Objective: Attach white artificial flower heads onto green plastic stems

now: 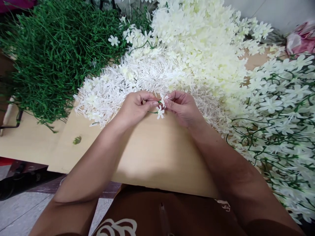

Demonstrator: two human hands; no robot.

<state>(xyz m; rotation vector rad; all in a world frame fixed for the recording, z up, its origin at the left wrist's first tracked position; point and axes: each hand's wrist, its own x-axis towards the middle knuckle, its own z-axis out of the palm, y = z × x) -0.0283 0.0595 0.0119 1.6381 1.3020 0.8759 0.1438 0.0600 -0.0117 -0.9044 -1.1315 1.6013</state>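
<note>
My left hand (138, 106) pinches a green plastic stem (153, 112) between thumb and fingertips. One white artificial flower (160, 112) sits on a branch of that stem, just below my fingertips. Facing it, my right hand (183, 106) is closed in a pinch on a second white flower (163, 99), which meets the stem's tip. Whether this flower is fully seated on the stem I cannot tell. Both hands are close together above the front of the board, right before a heap of thin white stamen pieces (152, 73).
Loose green stems (66, 49) are heaped at the back left. Cream-white petals (209, 42) form a pile at the back centre. Stemmed white flowers (283, 131) lie along the right. A small green bit (76, 140) rests on the tan board (157, 154). Pink plastic (301, 39) shows at far right.
</note>
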